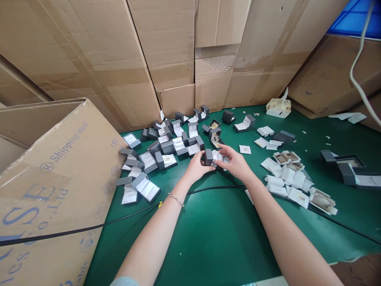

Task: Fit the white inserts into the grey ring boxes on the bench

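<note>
My left hand (197, 167) grips a small dark grey jewellery box (208, 157), whose lid stands open above the green table. My right hand (236, 162) is closed on the white insert (218, 156) at the right side of that box; its fingertips partly cover the insert. Just behind the hands, another open grey box (215, 137) shows a beige inside. To the left lies a heap of open grey boxes with white linings (178, 145). A small white card (245, 149) rests right of my right hand.
White inserts (287, 176) are piled at the right, with more open boxes (348, 163) beyond. A black cable (208, 188) crosses the table (190, 238). A large carton (59, 190) borders the left, stacked cartons (175, 51) the back. A tissue pack (278, 107) sits back right.
</note>
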The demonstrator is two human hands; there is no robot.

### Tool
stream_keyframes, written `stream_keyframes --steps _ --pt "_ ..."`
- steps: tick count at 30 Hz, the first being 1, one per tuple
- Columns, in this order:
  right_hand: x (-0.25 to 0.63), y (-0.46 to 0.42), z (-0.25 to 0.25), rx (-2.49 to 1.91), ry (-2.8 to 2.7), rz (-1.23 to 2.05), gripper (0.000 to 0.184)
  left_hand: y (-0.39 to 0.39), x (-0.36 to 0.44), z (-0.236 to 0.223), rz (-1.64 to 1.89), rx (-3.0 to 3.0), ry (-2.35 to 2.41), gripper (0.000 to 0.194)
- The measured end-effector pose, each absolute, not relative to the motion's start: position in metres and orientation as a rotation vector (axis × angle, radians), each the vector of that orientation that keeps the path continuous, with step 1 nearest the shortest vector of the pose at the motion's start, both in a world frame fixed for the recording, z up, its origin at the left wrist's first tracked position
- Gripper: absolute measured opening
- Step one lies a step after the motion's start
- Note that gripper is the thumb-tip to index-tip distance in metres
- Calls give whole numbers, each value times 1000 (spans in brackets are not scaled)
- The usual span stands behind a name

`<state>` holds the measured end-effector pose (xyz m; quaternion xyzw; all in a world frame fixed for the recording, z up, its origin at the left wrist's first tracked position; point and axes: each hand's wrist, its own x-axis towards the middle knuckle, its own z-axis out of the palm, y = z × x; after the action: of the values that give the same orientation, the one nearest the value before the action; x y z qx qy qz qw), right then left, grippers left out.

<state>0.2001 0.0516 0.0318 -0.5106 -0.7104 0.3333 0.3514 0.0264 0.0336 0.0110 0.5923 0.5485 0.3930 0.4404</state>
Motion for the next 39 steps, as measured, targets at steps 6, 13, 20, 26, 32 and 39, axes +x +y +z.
stream_keyframes --steps 6,13,20,26,32,39 --pt "192 48 30 -1314 -1965 740 53 36 22 14 970 1447 1337 69" --pt "191 46 30 -1196 -2163 643 40 39 13 20 929 1416 1294 70" --pt "189 42 35 -1214 -2286 565 35 40 13 18 897 1414 1245 70" --pt "183 39 37 -1232 -2306 480 23 41 14 11 935 1474 1247 64" --pt "176 38 33 -1271 -2325 379 9 39 15 10 943 1509 1225 58" --pt "170 35 35 -1340 -2395 315 12 38 17 12 940 1533 1232 53"
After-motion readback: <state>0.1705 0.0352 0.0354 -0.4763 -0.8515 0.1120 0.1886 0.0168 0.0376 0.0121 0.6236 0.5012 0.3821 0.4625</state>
